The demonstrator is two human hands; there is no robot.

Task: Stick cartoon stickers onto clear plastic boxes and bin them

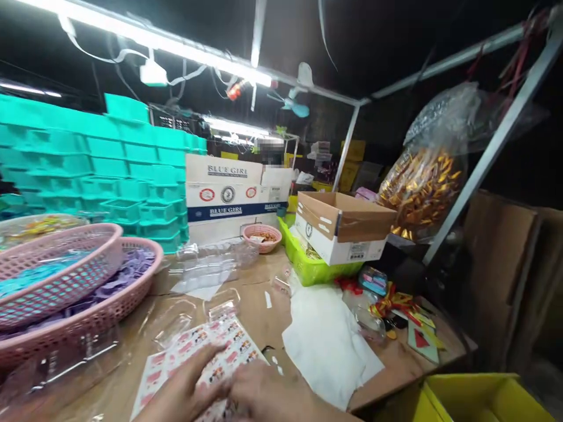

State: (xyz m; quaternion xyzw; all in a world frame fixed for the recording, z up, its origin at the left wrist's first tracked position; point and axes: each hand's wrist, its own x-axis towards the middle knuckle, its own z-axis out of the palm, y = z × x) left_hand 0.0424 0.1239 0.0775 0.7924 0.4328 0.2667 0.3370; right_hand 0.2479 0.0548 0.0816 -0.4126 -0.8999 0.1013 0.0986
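Observation:
A sheet of stickers [233, 346] with rows of small red, orange and black pictures lies on the table under both of my hands. My left hand [191, 381] rests on it, fingers stretched out and thumb pointing towards the right hand. Beside it, my right hand [264, 387] is closed, fingers curled and pressed down at the sheet's right part; what they pinch is hidden. Clear plastic packaging pieces [176, 322] lie just beyond the sheet. A small white strip [268, 299] is on the table farther up.
Pink baskets [145, 281] with blue and purple pieces stand at left, before stacked turquoise bins [132, 152]. A white cloth or paper [325, 340] lies at right. Behind it are a green basket [308, 272] and an open carton [343, 234]. A yellow box [475, 392] sits below the table's right edge.

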